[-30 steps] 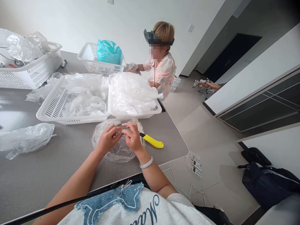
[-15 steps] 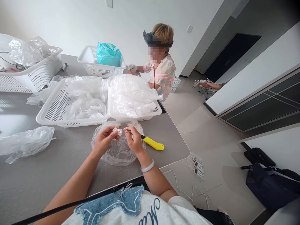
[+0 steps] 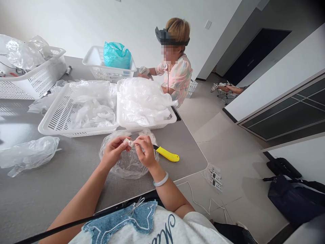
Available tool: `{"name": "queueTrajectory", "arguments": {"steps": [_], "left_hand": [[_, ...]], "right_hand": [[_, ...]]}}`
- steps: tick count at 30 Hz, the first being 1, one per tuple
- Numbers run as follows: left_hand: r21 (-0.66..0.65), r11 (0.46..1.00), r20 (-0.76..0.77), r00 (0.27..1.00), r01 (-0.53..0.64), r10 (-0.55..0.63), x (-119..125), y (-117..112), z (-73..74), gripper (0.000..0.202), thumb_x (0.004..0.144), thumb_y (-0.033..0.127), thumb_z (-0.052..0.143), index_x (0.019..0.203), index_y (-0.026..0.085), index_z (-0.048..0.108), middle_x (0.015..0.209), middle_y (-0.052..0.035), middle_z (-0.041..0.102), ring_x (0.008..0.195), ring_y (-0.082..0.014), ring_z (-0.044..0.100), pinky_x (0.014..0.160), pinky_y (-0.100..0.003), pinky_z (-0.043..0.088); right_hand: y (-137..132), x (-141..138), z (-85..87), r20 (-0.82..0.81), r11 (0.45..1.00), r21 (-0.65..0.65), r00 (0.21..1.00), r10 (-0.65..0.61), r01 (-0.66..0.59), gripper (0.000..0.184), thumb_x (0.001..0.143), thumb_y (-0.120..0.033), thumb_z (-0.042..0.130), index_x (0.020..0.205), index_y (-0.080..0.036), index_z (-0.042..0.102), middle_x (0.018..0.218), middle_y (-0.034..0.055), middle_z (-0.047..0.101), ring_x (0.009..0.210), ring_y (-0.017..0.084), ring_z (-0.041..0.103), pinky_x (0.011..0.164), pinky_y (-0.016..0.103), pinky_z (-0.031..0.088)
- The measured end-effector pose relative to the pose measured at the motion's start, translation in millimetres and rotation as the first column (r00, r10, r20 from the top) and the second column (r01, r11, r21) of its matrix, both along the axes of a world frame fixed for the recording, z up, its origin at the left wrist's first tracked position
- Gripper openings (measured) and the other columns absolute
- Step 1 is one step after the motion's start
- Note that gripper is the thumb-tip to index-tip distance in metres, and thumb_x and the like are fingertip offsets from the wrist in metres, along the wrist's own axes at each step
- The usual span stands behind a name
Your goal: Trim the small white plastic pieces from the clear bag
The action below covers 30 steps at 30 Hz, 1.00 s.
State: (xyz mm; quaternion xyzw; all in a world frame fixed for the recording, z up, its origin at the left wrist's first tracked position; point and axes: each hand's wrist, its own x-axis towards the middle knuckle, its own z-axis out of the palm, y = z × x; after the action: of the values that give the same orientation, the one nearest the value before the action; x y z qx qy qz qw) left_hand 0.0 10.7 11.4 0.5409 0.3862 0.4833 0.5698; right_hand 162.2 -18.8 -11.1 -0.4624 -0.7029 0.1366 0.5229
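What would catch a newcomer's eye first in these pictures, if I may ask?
Two white baskets heaped with clear plastic fill the middle of the grey table. Nearer, the left hand and right hand meet at a small white piece above a clear bag, with a yellow knife just right. Beyond, a co-worker wears a pastel shirt beside a teal bag.

Small white piece (image 3: 128,142), half hidden by the right hand's fingers (image 3: 137,141)

Indoor work room, plain-walled, domestic or commercial not determinable. Beyond the left hand (image 3: 113,153), a grey worktable (image 3: 43,189) carries 4 white plastic baskets (image 3: 50,117); to the hand's right, a tiled floor (image 3: 223,142) runs toward a dark doorway (image 3: 256,54).
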Motion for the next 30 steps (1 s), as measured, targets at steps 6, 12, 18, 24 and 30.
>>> {"name": "queueTrajectory", "arguments": {"steps": [6, 12, 18, 24, 30], "left_hand": [[0.088, 0.994, -0.149, 0.986, -0.058, 0.071, 0.8, -2.3, 3.6, 0.038, 0.074, 0.057, 0.077, 0.084, 0.021, 0.074, 0.069, -0.0029, 0.069, 0.056, -0.0186, 0.063, 0.054, -0.032, 0.054], [0.130, 0.988, -0.177, 0.979, -0.081, 0.103, 0.9, -3.2, 3.3, 0.030, 0.075, 0.051, 0.078, 0.084, 0.022, 0.075, 0.066, -0.0014, 0.067, 0.056, -0.0172, 0.063, 0.056, -0.030, 0.055], [-0.106, 0.994, 0.089, 0.995, -0.036, 0.045, -1.8, 0.1, 4.8, 0.038, 0.068, 0.051, 0.086, 0.089, 0.020, 0.080, 0.073, -0.0046, 0.073, 0.062, -0.0177, 0.066, 0.060, -0.029, 0.055], [-0.207, 0.976, 0.280, 0.960, 0.073, -0.012, -1.0, 1.6, 9.7, 0.039, 0.058, 0.047, 0.093, 0.088, 0.022, 0.084, 0.081, -0.0053, 0.076, 0.067, -0.0184, 0.066, 0.062, -0.029, 0.056], [-0.171, 0.982, 0.274, 0.961, 0.082, -0.033, -2.3, 3.1, 6.7, 0.035, 0.064, 0.046, 0.089, 0.089, 0.022, 0.083, 0.076, -0.0048, 0.073, 0.064, -0.0186, 0.064, 0.062, -0.031, 0.055]], "right_hand": [[4.8, -3.8, -6.3, 0.209, 1.000, -0.019, 0.978, 0.024, -0.021, 0.025, 0.095, -0.023, 0.048, 0.100, -0.024, 0.073, 0.121, 0.0104, 0.061, 0.118, 0.024, 0.054, 0.093, 0.039, 0.054], [4.1, -3.5, -4.8, 0.041, 0.998, -0.005, 0.998, -0.054, 0.055, 0.029, 0.101, -0.041, 0.050, 0.089, -0.025, 0.071, 0.106, 0.0078, 0.067, 0.108, 0.021, 0.061, 0.096, 0.038, 0.054], [4.9, -0.3, -4.0, -0.212, 0.990, -0.134, 0.975, -0.073, 0.045, 0.026, 0.101, -0.033, 0.039, 0.105, -0.021, 0.062, 0.096, 0.0074, 0.070, 0.085, 0.017, 0.068, 0.077, 0.030, 0.057], [4.4, -4.7, 0.0, -0.123, 0.969, -0.230, 0.990, 0.067, -0.094, 0.034, 0.099, -0.047, 0.042, 0.095, -0.021, 0.064, 0.089, 0.0063, 0.069, 0.082, 0.017, 0.065, 0.071, 0.026, 0.054], [3.0, -5.6, 2.3, -0.111, 0.945, -0.296, 0.987, 0.112, -0.140, 0.041, 0.100, -0.053, 0.038, 0.094, -0.021, 0.064, 0.087, 0.0046, 0.068, 0.079, 0.016, 0.063, 0.069, 0.024, 0.050]]}}
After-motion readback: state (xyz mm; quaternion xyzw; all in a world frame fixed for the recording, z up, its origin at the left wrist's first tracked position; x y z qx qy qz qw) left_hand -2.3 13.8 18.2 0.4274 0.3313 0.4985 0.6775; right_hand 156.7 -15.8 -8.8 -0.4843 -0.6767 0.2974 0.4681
